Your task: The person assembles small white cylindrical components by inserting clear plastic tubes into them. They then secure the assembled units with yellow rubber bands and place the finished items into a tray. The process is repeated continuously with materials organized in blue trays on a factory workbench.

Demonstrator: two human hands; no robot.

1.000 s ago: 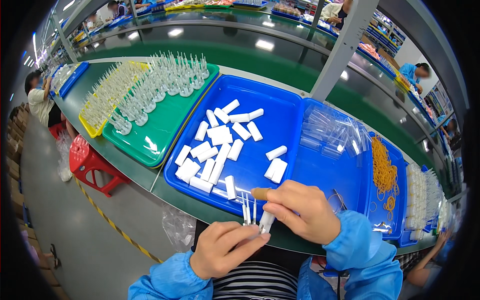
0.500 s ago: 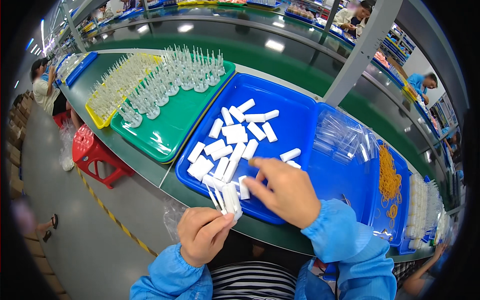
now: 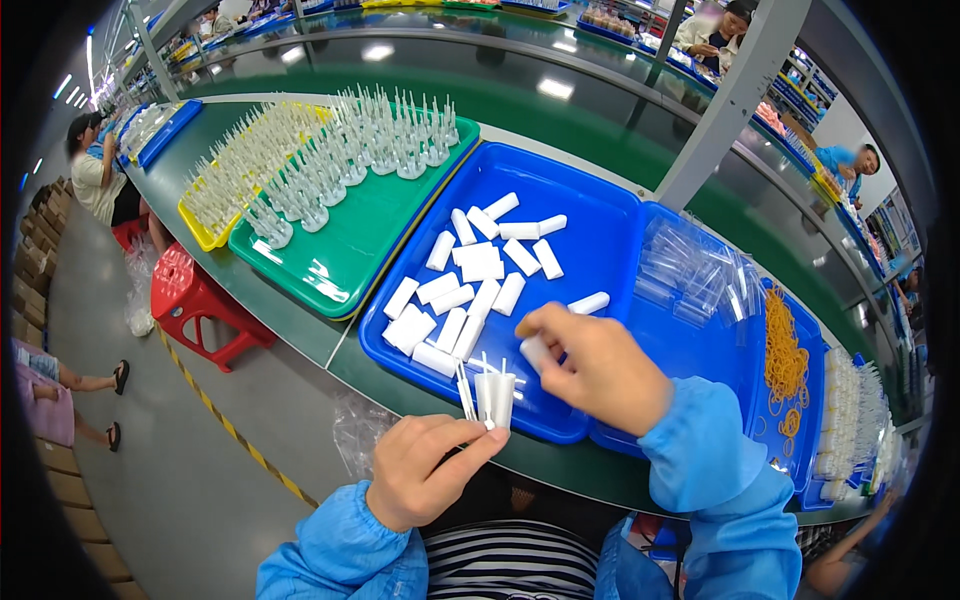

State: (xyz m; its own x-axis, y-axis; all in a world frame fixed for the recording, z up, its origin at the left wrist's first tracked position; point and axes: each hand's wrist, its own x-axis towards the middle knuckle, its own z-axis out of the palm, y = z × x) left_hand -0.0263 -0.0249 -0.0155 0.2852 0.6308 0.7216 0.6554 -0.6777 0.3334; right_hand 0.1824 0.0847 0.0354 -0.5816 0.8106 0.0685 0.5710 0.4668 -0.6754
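Observation:
My left hand [image 3: 428, 470] pinches a small bundle of thin clear plastic pieces [image 3: 488, 393] upright over the near rim of the blue tray [image 3: 590, 215]. My right hand [image 3: 598, 366] hovers just right of the bundle, its fingers closed on one short white tube [image 3: 534, 351]. Many more white tubes [image 3: 472, 275] lie scattered in the blue tray beyond both hands. Both forearms wear light blue sleeves.
A green tray [image 3: 345, 250] holds rows of clear spiked parts, with a yellow tray [image 3: 200, 226] behind it. Right of the white tubes lie clear bags [image 3: 690, 280], orange rubber bands [image 3: 786, 358] and white stacks [image 3: 850, 420]. A red stool [image 3: 190, 295] stands on the floor; other people sit around.
The view has swung left. My right hand moved from the tray toward the bundle with a white tube; my left hand stays on the clear pieces.

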